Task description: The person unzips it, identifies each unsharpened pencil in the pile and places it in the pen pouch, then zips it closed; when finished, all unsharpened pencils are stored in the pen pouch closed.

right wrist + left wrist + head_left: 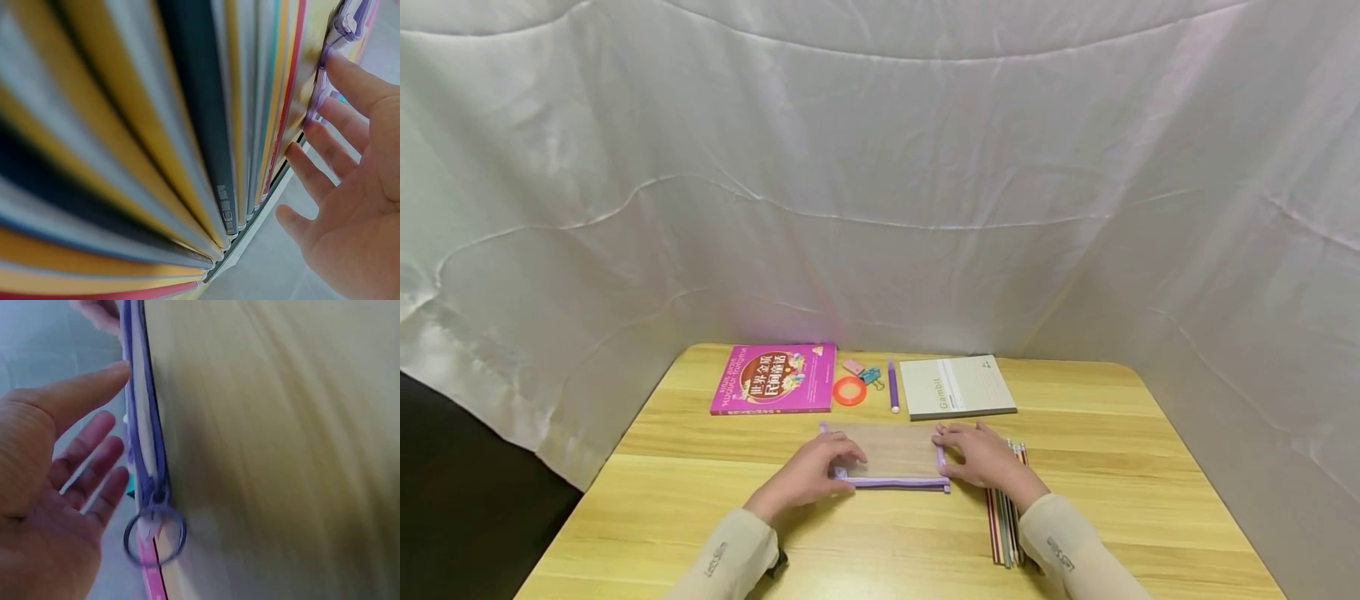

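A clear zip pouch point(895, 454) with purple edging lies flat on the table, its zipper point(891, 482) along the near side. My left hand point(811, 472) is at the pouch's left end, fingers loosely bent over it. In the left wrist view the left thumb point(94, 390) reaches the zipper edge, near a zipper pull with a ring point(181, 540). At the right end, my right hand point(983, 455) touches the purple edge with spread fingers. Beneath the right wrist lies a row of pencils point(1002, 529), seen close up in the right wrist view.
Behind the pouch lie a pink book point(737, 396), an orange tape roll point(839, 393), a pink eraser point(853, 366), teal binder clips point(869, 375), a purple marker point(892, 387) and a grey notebook point(958, 387). A pale curtain point(880, 208) hangs around the wooden table point(1112, 467).
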A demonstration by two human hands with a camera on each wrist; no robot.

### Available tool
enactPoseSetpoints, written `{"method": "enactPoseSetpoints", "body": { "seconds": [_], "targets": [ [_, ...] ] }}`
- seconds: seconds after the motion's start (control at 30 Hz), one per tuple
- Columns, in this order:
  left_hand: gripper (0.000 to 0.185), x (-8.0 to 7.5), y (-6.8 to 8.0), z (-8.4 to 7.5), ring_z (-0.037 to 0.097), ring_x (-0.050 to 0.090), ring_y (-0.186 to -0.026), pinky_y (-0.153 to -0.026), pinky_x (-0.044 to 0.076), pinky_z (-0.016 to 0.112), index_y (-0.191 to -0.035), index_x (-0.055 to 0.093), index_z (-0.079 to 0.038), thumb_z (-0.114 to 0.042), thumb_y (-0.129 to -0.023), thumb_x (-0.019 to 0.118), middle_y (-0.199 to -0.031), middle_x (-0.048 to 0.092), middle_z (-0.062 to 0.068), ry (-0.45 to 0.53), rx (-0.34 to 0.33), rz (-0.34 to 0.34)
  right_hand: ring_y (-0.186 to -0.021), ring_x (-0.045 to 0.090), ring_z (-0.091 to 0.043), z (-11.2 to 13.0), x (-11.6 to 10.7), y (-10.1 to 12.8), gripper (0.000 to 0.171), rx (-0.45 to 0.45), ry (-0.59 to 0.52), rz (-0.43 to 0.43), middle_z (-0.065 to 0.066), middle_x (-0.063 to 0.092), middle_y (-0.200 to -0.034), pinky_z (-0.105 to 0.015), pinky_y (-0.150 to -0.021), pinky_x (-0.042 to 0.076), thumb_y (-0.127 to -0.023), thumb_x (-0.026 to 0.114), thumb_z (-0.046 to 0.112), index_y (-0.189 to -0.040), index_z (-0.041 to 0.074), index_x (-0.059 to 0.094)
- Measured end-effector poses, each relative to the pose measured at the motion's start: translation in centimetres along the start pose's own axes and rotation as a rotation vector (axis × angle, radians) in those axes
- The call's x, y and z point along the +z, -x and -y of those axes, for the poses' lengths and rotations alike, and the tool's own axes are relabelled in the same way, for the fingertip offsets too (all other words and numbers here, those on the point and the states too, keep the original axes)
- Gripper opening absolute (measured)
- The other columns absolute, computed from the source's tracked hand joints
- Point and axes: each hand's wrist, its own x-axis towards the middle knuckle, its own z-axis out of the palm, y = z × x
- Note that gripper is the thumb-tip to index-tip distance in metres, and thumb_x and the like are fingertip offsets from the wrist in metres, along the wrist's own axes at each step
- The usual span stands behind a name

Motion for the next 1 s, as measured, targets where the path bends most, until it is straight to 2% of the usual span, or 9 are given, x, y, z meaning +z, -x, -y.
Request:
{"method": "enactPoseSetpoints", "body": {
  "seconds": [0.1,0.27,0.47,0.6,0.77,0.83,1.0],
  "targets": [
    [0.038,0.5,-0.7,0.1,0.012,0.064,-0.100,-0.092,0.056,0.031,-0.119,0.073,-0.017,-0.016,-0.084,0.086,-0.108,0.068,-0.004,-0.004,0.007,0.041,-0.144,0.048,-0.037,0.0,0.1,0.0,0.057,-0.004,-0.002,-0.002,-0.012,0.054,-0.154,-0.066,-0.125,0.023,-0.092,0.077,0.036,-0.142,0.015,0.063],
    [0.018,0.8,-1.2,0.2,0.009,0.062,-0.091,-0.084,0.056,0.025,-0.107,0.075,-0.017,-0.014,-0.090,0.080,-0.099,0.068,-0.005,0.060,-0.007,0.091,-0.144,0.048,-0.037,0.1,0.1,0.0,0.057,-0.007,-0.007,0.003,-0.012,0.054,-0.154,-0.066,-0.125,0.022,-0.092,0.077,0.036,-0.142,0.014,0.062],
    [0.003,0.9,-1.5,0.2,0.002,0.055,-0.080,-0.074,0.051,0.020,-0.096,0.073,-0.014,-0.014,-0.094,0.076,-0.086,0.064,-0.008,0.085,-0.002,0.087,-0.144,0.048,-0.037,0.1,-0.1,0.1,0.056,-0.003,-0.005,-0.003,-0.012,0.054,-0.154,-0.066,-0.125,0.022,-0.092,0.077,0.036,-0.142,0.014,0.063],
    [0.004,0.9,-1.5,0.4,0.002,0.054,-0.077,-0.071,0.050,0.019,-0.094,0.073,-0.012,-0.015,-0.096,0.074,-0.084,0.064,-0.007,0.115,-0.001,0.087,-0.144,0.048,-0.037,0.1,-0.1,0.0,0.057,-0.004,0.001,0.004,-0.012,0.054,-0.154,-0.066,-0.125,0.021,-0.092,0.077,0.037,-0.142,0.014,0.063],
    [0.005,0.9,-1.5,0.7,0.002,0.054,-0.076,-0.069,0.049,0.020,-0.093,0.072,-0.016,-0.013,-0.097,0.072,-0.083,0.064,-0.006,0.157,-0.021,0.089,-0.143,0.049,-0.038,0.2,-0.2,-0.1,0.058,-0.013,-0.001,-0.012,-0.013,0.054,-0.153,-0.066,-0.125,0.022,-0.092,0.077,0.036,-0.143,0.014,0.061],
    [0.006,1.0,-1.5,0.8,0.002,0.054,-0.076,-0.069,0.050,0.020,-0.093,0.072,-0.017,-0.013,-0.097,0.071,-0.082,0.064,-0.007,0.163,-0.022,0.090,-0.141,0.051,-0.039,0.2,-0.4,0.0,0.058,-0.006,-0.030,-0.036,-0.014,0.055,-0.152,-0.065,-0.125,0.024,-0.091,0.078,0.034,-0.143,0.014,0.061],
    [0.004,0.9,-1.5,0.4,0.001,0.055,-0.076,-0.070,0.051,0.020,-0.095,0.071,-0.016,-0.014,-0.098,0.071,-0.083,0.064,-0.009,0.181,-0.021,0.101,-0.134,0.055,-0.042,0.0,-1.6,1.0,0.058,0.033,-0.140,-0.133,-0.015,0.060,-0.145,-0.064,-0.115,0.040,-0.092,0.079,0.029,-0.144,0.015,0.060]
  ]
}}
